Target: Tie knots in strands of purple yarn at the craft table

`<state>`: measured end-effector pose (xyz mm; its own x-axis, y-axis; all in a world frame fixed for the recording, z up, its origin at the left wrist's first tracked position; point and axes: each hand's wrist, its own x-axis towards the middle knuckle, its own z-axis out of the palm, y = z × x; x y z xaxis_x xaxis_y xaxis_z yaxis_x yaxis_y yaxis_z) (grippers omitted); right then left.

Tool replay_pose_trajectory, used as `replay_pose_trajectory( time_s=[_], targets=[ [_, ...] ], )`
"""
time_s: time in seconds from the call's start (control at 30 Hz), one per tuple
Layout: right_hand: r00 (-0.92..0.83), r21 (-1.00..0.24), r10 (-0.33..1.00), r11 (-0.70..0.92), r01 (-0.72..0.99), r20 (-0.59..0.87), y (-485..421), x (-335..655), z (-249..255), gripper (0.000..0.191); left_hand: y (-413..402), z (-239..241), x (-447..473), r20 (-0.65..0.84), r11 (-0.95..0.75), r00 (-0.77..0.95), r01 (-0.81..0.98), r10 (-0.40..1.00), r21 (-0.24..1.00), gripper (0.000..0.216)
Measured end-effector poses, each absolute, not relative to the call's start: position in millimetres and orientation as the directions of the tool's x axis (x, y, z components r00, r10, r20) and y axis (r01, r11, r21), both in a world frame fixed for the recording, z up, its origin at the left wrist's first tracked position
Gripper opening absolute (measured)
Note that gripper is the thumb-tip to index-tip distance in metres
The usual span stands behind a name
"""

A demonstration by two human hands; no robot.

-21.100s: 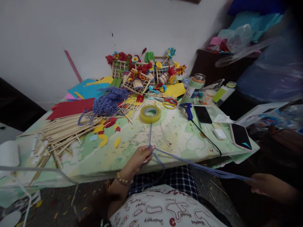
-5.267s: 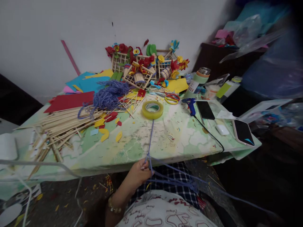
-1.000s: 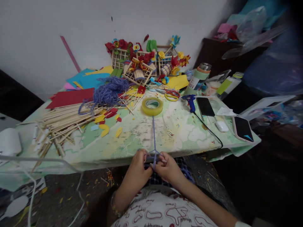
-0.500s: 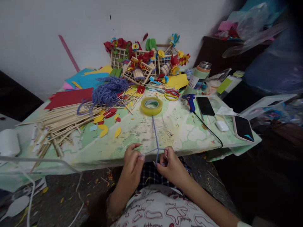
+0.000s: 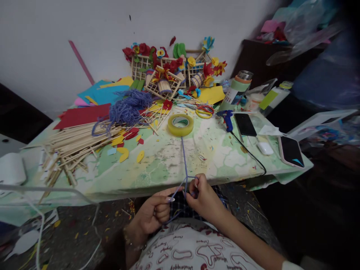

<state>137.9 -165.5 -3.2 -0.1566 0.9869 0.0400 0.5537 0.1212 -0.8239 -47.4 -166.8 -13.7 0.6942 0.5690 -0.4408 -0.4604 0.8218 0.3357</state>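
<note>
A braid of purple yarn (image 5: 184, 155) runs from under a roll of clear yellowish tape (image 5: 180, 125) toward me and splits into strands at the table's front edge. My left hand (image 5: 157, 210) pinches one strand between thumb and fingers, its index finger stretched toward the other strands. Two strands are gripped by my right hand (image 5: 201, 195), one pulled out to the right and one hanging down. Loose yarn ends hang over my lap. Behind on the left lies a tangled heap of purple yarn (image 5: 131, 107).
Wooden sticks (image 5: 75, 150) and coloured sheets (image 5: 84, 115) cover the left side. Flower-decorated stick crafts (image 5: 165, 71) lean on the wall. Scissors (image 5: 204, 111), a blue glue gun (image 5: 227, 119) with its cord, two phones (image 5: 245, 124) and a bottle (image 5: 236, 90) occupy the right.
My left hand has moved lower and turned, its index finger now reaching right toward the strands. Its strand is slanted more steeply. My right hand has stayed almost in place.
</note>
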Motion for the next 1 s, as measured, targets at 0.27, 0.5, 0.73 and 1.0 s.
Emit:
replay_pose_trajectory(
  time_s=[0.27,0.5,0.73,1.0],
  targets=[
    [-0.185,-0.836,0.983,0.103,0.539,0.002,-164,133,2,0.029,-155,-10,-24,-0.351,0.764,0.741,-0.327,0.573,0.556,0.027],
    [-0.175,-0.653,0.977,0.213,0.727,0.124,-172,154,24,0.017,-160,7,-7,-0.399,0.423,0.274,-0.030,0.875,0.906,0.036],
    [-0.054,-0.989,0.997,0.071,0.133,0.064,-178,153,34,0.025,-167,3,-9,-0.244,0.166,0.179,0.364,0.953,0.917,0.016],
    [-0.451,-0.453,0.757,-0.647,-0.613,-0.472,-170,152,20,0.023,-167,5,-9,-0.217,0.129,0.159,0.435,0.963,0.891,0.017]
  ],
)
